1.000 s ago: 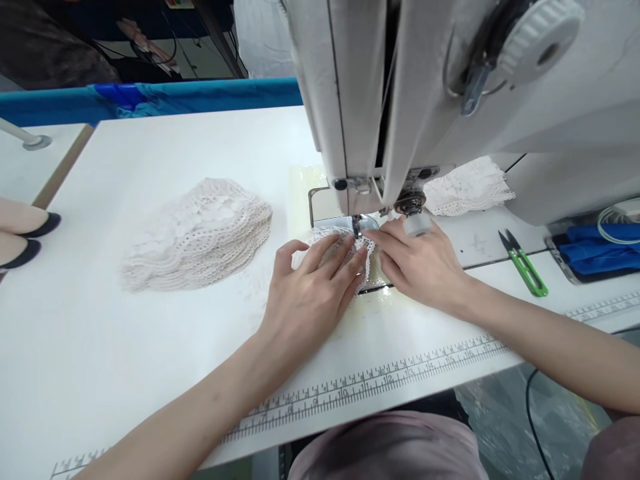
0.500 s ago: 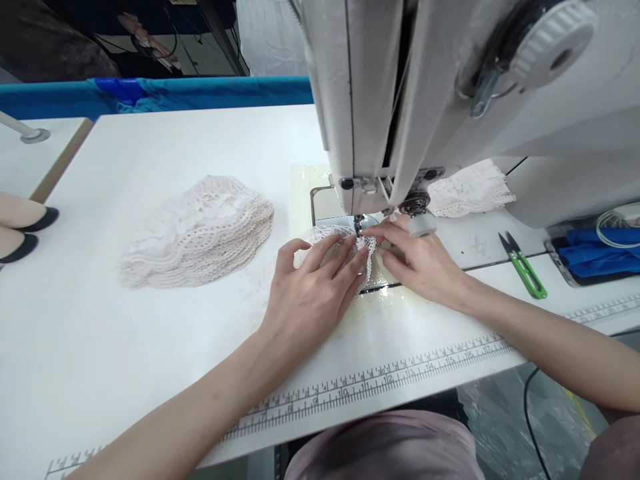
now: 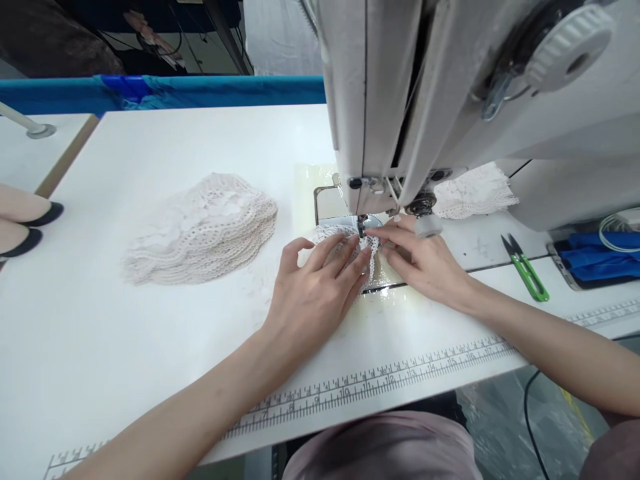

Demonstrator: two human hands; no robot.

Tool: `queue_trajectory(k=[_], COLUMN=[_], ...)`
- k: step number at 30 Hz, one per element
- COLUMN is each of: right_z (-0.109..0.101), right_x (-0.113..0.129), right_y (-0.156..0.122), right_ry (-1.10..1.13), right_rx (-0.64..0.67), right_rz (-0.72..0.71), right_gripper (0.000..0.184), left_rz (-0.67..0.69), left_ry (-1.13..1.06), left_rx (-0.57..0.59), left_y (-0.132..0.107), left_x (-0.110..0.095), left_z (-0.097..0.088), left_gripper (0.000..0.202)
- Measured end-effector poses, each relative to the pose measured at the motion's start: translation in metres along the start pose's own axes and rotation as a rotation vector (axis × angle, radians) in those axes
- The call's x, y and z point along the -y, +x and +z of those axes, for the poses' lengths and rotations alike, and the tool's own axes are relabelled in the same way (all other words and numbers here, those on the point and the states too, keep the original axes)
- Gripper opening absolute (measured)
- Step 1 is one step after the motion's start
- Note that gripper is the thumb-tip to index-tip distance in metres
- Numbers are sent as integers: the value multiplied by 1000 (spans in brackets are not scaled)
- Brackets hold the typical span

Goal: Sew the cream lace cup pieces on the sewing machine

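A piece of white lace [image 3: 374, 257] lies under the presser foot [image 3: 361, 225] of a sewing machine [image 3: 380, 87]. My left hand [image 3: 315, 287] rests palm down on this lace, fingers spread and pressing on it, covering most of the piece. At its right edge is my right hand [image 3: 425, 263], with the index fingertip touching the lace close to the foot. The right thumb is apart from the index finger, and its other fingers are partly hidden behind the machine head. Left of my hands, a stack of white lace pieces [image 3: 215, 230] lies on the table.
More white lace [image 3: 475, 192] lies behind the needle area at right. Green thread snips [image 3: 527, 270] and a phone [image 3: 570, 267] under blue cloth [image 3: 597, 257] are farther right. A printed ruler [image 3: 345, 393] runs along the table's front edge. Another person's hand [image 3: 145, 30] shows beyond the blue rail.
The whole view has shifted slightly, so things appear a little farther right. My hands keep nearly the same place on the lace at the presser foot.
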State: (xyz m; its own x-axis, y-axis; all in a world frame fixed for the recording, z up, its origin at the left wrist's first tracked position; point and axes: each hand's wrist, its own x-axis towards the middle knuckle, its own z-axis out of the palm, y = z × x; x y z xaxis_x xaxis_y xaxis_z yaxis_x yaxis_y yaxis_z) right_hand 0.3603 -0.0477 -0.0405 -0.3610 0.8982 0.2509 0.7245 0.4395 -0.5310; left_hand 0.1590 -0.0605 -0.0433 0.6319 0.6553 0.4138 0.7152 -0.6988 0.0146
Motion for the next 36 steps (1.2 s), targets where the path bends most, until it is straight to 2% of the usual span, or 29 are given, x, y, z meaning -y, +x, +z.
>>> queue_trajectory(k=[18, 22, 36], right_z=[0, -1, 1], right_x=[1, 0, 0], right_y=[-3, -3, -5], right_ry=[140, 70, -90], right_rx=[34, 0, 4], right_rz=[66, 61, -59], right_gripper=[36, 34, 34], left_rz=[-2, 16, 22], left_ry=[28, 42, 44], left_rx=[-7, -17, -29], left_y=[1, 0, 1], left_x=[0, 0, 0], left_z=[1, 1, 1], left_gripper=[27, 25, 25])
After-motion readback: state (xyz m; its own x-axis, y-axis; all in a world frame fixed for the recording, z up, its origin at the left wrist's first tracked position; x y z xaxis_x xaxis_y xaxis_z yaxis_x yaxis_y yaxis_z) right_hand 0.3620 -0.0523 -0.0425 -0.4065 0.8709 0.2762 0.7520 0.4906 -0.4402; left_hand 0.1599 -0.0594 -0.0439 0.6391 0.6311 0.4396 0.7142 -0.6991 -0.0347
